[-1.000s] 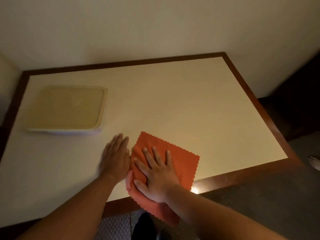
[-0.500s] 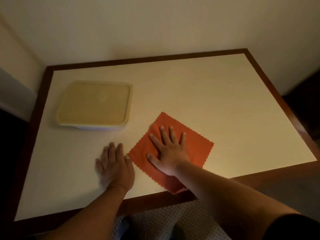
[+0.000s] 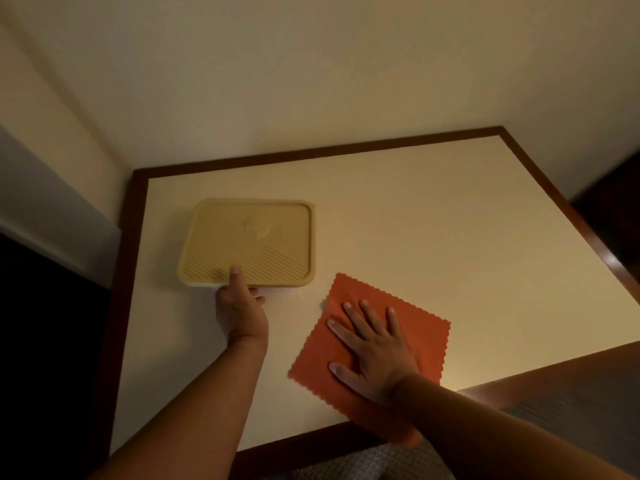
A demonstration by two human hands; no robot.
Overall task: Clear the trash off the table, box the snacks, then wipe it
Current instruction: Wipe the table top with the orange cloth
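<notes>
One lidded beige box, far left on the table. One orange cloth at near edge, corner overhanging. My left hand pinches the box's near rim, thumb on the lid. My right hand lies flat on the cloth, fingers straight and spread.

A plain cream wall is seen across the upper part of the view, and it is met at the left by a side wall. A paler grey band is seen low on that side wall, with a dark area beneath it. Grey ribbed carpet is shown at the lower right.
</notes>
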